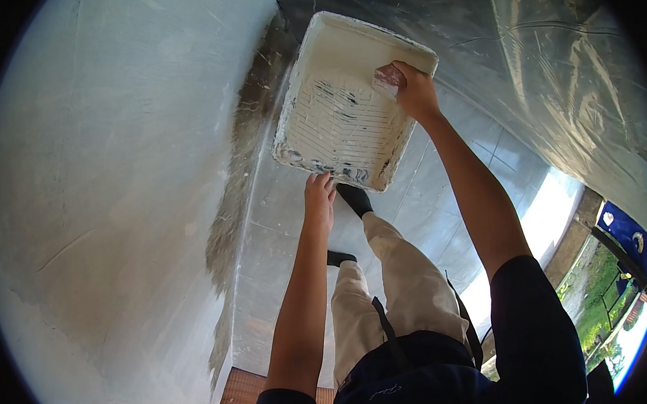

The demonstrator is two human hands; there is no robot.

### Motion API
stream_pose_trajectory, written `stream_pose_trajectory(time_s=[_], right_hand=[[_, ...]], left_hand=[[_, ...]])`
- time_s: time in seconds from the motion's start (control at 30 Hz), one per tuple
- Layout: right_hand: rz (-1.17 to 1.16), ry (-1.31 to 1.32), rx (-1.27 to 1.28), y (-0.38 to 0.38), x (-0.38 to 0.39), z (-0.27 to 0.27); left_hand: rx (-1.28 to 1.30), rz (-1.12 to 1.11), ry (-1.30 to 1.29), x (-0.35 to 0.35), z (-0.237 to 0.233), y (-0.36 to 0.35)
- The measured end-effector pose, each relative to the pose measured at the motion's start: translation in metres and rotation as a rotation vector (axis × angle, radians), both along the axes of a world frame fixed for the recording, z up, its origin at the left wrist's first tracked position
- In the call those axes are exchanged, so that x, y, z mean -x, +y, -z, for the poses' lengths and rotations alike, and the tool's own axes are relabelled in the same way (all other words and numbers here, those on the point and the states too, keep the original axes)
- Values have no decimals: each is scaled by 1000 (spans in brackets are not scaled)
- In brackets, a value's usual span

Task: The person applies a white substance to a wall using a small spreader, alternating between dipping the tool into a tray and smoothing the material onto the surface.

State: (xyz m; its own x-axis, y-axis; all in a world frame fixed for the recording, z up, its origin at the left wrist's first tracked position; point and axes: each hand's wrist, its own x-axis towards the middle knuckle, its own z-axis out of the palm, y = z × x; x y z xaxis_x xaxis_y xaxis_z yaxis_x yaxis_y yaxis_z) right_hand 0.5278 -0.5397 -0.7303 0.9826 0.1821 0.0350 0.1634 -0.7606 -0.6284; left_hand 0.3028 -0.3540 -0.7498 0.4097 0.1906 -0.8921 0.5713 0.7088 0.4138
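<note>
Currently, a reddish, paint-smeared block [387, 80] is gripped in the right hand [416, 92], fingers closed around it; exact tool type can't be told. Block is held over the paint tray [345, 124], which is located ahead of the left hand [319, 196] and below the right. Left hand is placed at the tray's near rim, fingers partly curled; whether the rim is grasped can't be told, underside hidden. Cream paint [352, 45] is pooled beyond both hands; ribs are coated nearer the left. Foot [355, 200] right of the left hand is partly covered by the tray.
</note>
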Motion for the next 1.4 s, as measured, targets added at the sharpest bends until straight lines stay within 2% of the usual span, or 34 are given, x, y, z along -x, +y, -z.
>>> stream_pose_trajectory(time_s=[0.3, 0.4, 0.5, 0.57, 0.67, 0.77, 1.0, 1.1, 1.17, 1.3, 1.37, 1.4], right_hand=[[-8, 83, -14, 1, -6, 5], [-64, 53, 51, 2, -14, 9], [-27, 188, 126, 2, -24, 11], [6, 299, 8, -1, -27, 17], [27, 432, -70, 3, -24, -3], [-26, 342, -10, 3, -19, 10], [-8, 373, -60, 1, -9, 26], [-75, 239, 24, 6, 0, 36], [-57, 359, -80, 12, 9, 33], [-84, 439, -101, 26, 31, 35], [55, 653, -368, 33, 42, 46], [42, 677, -505, 40, 47, 43]], left_hand=[[-8, -23, -4, 2, -3, -2], [-11, -36, 3, 2, -3, -2], [-33, -31, 25, 0, -3, -3], [-28, -30, 19, -1, -4, -2], [-20, -17, 20, -4, -10, 0], [-9, 2, 18, -4, -14, 3], [22, 54, -19, -2, -14, 6], [7, 34, -2, -2, -16, 3], [-1, 47, 0, 0, -13, 3], [-73, 74, 52, -2, -27, 7], [-120, 87, 32, 1, -34, 15], [-262, 179, -2, 4, -36, 21]])
